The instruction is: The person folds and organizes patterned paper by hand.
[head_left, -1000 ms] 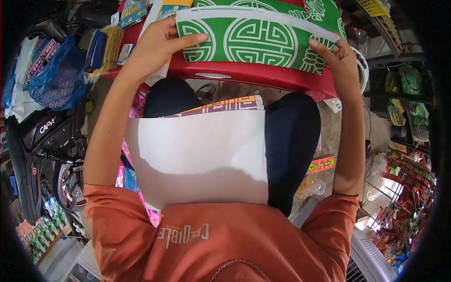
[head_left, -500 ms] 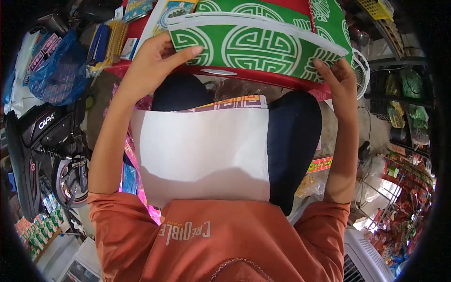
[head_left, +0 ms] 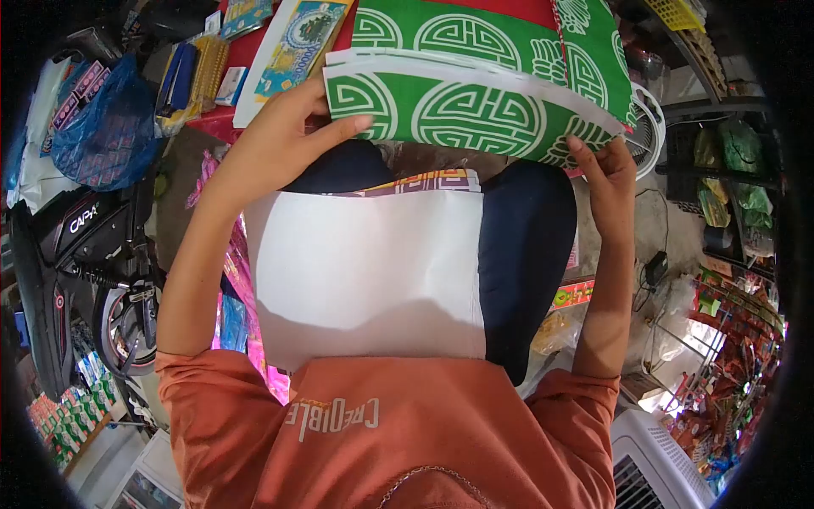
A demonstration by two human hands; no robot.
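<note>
Green paper sheets (head_left: 479, 110) with white round motifs stretch between my hands, their white edge folded back toward me. My left hand (head_left: 297, 140) pinches the left end, thumb on top and fingers behind. At the right end, my right hand (head_left: 606, 170) is closed on the same sheets, with the thumb on the green face. More green patterned paper (head_left: 466, 38) lies just beyond the fold. Over my lap rests a large blank white sheet (head_left: 373, 263), and a purple and yellow patterned sheet (head_left: 437, 181) shows past its far edge.
A red surface (head_left: 517, 10) lies under the green paper. Left of it is a printed packet (head_left: 301, 42) on white paper. A blue plastic bag (head_left: 110, 127) and a black bike (head_left: 85, 246) stand at left. To the right are a white fan (head_left: 649, 131) and shelves (head_left: 721, 178).
Both hands have drawn the folded green sheets slightly toward me. The left end has shifted right, uncovering more of the printed packet.
</note>
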